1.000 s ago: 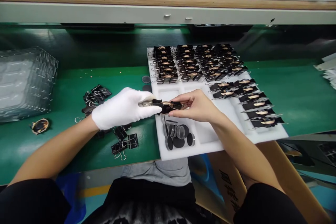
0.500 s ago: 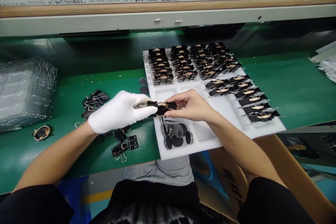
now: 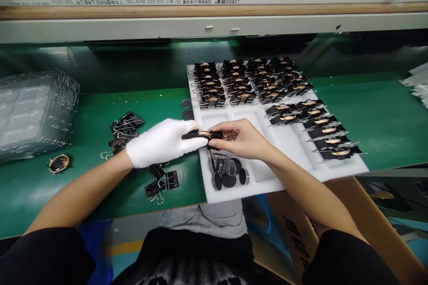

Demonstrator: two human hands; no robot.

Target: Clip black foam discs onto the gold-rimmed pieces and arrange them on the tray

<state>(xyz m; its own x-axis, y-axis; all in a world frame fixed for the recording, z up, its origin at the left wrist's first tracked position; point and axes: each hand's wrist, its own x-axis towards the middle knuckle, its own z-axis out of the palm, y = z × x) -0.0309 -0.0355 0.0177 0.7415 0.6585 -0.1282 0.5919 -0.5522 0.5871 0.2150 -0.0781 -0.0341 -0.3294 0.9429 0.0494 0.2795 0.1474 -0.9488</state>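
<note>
My left hand (image 3: 163, 142), in a white glove, pinches a gold-rimmed round piece that looks like a watch case (image 3: 204, 134), with a black binder clip (image 3: 190, 135) on its left side. My bare right hand (image 3: 242, 139) grips a second black binder clip (image 3: 216, 135) at the right side of the case. The case is seen edge-on above the front left of a white foam tray (image 3: 277, 182). Fingers hide part of both clips. Below the hands, several round discs (image 3: 229, 181) with dark faces lie in a tray compartment.
Rows of clipped gold-rimmed cases (image 3: 239, 81) fill the tray's back and right side. Loose binder clips (image 3: 162, 185) lie left of the tray, near a single gold-rimmed case (image 3: 59, 163). Clear plastic trays (image 3: 36, 116) are stacked at left. A shelf edge (image 3: 133, 26) spans the back.
The case has tilted in my hands, from its dark face showing to its gold edge. Both hands remain together on it. The whole view has shifted slightly.
</note>
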